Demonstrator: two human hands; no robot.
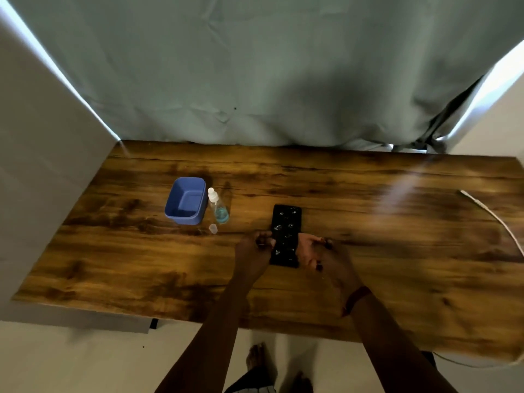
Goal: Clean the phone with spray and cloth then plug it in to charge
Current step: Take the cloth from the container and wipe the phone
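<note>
A black phone (285,234) lies lengthwise near the table's middle, its screen dotted with wet droplets. My left hand (255,251) grips its left edge with curled fingers. My right hand (314,251) is against its right edge, palm up, fingers partly under or beside it. A clear spray bottle (217,207) with blue liquid and a white nozzle stands to the left, its small clear cap (213,228) on the table in front of it. A white charging cable (493,217) runs along the table's right side. No cloth is visible.
A blue plastic tub (185,201) stands just left of the spray bottle. The wooden table (397,265) has a grey-green curtain behind it and a white wall at the left. The person's feet show below the near edge.
</note>
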